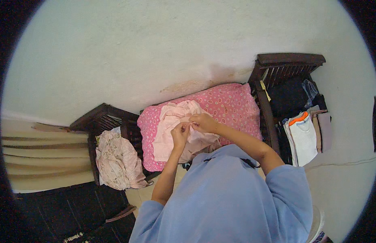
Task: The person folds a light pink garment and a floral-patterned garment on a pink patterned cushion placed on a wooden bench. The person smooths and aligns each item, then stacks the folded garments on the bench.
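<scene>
A pale pink cloth garment (165,139) lies loosely bunched on a pink patterned cushion (236,103). Both of my hands meet over its middle. My left hand (180,134) pinches a bit of the fabric between thumb and fingers. Close beside it, my right hand (203,122) is also closed on the fabric, fingertips almost touching those of the left. What small part of the garment sits between the fingertips is too small to make out. The garment's lower edge hangs toward my body.
Dark slatted wooden furniture (291,58) stands at the right, with a folded white shirt (303,133) and other clothes on it. At the left, a floral cloth (119,160) drapes over another wooden piece, near a beige curtain (50,156). A wall (155,48) rises behind the cushion.
</scene>
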Motion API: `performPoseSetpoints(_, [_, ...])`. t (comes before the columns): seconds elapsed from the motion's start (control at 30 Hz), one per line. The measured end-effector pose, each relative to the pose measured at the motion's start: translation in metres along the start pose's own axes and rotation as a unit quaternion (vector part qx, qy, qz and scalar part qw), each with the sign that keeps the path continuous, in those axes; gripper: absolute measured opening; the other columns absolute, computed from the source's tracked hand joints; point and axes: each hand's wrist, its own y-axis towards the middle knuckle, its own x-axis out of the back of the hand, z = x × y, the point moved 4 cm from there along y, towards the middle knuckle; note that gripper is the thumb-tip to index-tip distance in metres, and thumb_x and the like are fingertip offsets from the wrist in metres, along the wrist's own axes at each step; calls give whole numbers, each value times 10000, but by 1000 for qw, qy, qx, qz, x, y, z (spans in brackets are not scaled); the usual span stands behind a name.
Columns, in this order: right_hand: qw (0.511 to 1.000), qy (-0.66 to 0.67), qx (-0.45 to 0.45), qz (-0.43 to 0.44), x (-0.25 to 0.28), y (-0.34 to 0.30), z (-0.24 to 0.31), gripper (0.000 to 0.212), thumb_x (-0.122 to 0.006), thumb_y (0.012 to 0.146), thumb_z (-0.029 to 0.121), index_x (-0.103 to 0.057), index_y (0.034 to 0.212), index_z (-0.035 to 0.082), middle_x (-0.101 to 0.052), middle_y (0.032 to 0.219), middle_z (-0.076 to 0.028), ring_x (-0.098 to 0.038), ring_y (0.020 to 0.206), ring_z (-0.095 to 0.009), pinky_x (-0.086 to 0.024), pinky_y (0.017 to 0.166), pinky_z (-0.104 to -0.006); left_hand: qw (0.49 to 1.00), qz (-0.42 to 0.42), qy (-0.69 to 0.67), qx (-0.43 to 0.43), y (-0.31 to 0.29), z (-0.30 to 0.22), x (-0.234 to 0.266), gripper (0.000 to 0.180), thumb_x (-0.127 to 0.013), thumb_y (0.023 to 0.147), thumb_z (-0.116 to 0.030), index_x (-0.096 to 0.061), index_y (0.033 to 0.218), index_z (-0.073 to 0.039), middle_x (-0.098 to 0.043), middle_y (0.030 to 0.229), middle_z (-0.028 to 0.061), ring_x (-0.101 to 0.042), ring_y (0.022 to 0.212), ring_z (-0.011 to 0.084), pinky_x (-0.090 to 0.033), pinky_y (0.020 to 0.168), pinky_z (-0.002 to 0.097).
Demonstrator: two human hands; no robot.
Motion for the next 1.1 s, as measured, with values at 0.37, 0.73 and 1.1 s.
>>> performPoseSetpoints(0.37, [968, -198, 148, 45, 1, -5, 8, 135, -462, 753, 108, -459, 879, 59, -525, 702, -67, -567, 593, -226, -450, 457, -321, 939, 105, -278, 172, -6, 30, -22, 157, -555, 774, -49, -565, 917, 16, -594, 815, 66, -565, 719, 105, -486, 613, 225])
performPoseSetpoints(0.73, [981, -133, 45, 136, 12, -17, 3, 309, -473, 743, 21, -449, 1050, 49, -534, 902, -126, -570, 780, -255, -480, 584, -333, 963, 172, -195, 64, 2, 12, -22, 155, -502, 828, -100, -524, 944, 1, -566, 863, 58, -557, 762, 99, -483, 590, 232])
performPoseSetpoints(1.1, [965, -107, -168, -171, 50, -34, -87, 280, -542, 694, 11, -519, 972, -3, -451, 1156, -167, -476, 1024, -288, -419, 810, -328, 958, -112, -159, 208, 0, 111, -37, 409, -639, 710, -196, -475, 1036, -10, -544, 934, 117, -544, 787, 197, -449, 695, 275])
